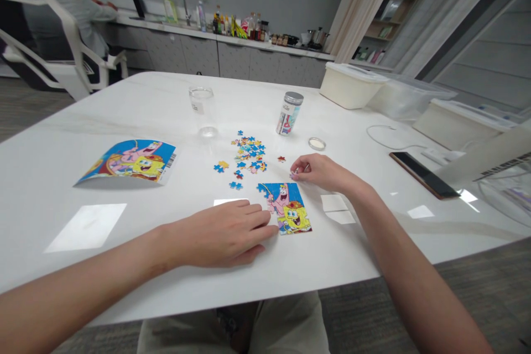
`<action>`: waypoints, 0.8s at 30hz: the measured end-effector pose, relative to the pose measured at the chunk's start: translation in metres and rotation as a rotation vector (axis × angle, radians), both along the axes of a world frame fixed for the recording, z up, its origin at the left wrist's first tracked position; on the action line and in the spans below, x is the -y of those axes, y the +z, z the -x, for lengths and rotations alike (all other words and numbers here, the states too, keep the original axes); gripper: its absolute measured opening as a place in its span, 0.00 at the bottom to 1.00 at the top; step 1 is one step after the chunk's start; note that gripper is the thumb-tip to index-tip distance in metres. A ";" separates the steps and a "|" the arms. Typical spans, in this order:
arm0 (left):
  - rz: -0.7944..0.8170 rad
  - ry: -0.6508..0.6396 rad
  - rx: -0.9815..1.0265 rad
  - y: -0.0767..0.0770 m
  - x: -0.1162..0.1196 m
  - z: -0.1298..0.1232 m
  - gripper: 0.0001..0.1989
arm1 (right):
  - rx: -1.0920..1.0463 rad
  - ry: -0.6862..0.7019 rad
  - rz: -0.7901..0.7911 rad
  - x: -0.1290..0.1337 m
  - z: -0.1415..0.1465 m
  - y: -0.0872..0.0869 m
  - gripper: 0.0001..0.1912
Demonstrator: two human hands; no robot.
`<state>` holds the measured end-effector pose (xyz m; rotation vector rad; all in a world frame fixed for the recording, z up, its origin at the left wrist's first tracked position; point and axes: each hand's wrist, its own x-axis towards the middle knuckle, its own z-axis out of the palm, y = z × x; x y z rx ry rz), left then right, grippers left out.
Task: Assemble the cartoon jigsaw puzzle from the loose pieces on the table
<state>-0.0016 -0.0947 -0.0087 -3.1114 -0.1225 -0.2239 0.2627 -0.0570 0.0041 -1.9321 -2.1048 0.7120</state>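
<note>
A partly assembled cartoon puzzle (292, 208) lies on the white table in front of me. My left hand (228, 234) rests flat at its left edge, fingers spread and touching the puzzle's side. Beyond the puzzle's upper right corner, my right hand (317, 171) pinches a small pinkish puzzle piece (293, 175). Loose puzzle pieces (251, 149) are heaped past the puzzle, and one red piece (281, 159) lies apart, left of my right hand. A curled picture sheet (135, 161) with the same cartoon figures is at the left.
An open clear jar (202, 113), a lidded picture jar (289, 114) and a round lid (317, 144) stand beyond the pieces. At the right are a phone (423, 175), a cable and storage boxes (352, 87). A person's sleeve (89, 16) shows at the back left.
</note>
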 end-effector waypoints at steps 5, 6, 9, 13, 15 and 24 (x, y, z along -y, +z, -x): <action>0.004 0.012 0.031 -0.002 -0.001 0.000 0.03 | -0.005 0.021 -0.025 0.002 0.005 0.005 0.04; 0.001 0.011 0.044 -0.002 -0.001 0.000 0.05 | -0.037 0.050 -0.023 0.003 0.007 0.007 0.04; -0.020 0.009 0.076 -0.003 -0.002 0.001 0.08 | -0.205 0.256 0.057 0.009 0.013 0.015 0.07; -0.062 0.045 0.090 -0.004 -0.004 0.003 0.10 | -0.313 0.561 0.230 0.019 0.023 0.023 0.11; -0.070 0.055 0.095 -0.005 -0.005 0.004 0.10 | -0.311 0.589 0.265 0.022 0.027 0.025 0.11; -0.095 0.071 0.032 -0.005 -0.005 0.003 0.07 | -0.325 0.557 0.281 0.023 0.033 0.020 0.09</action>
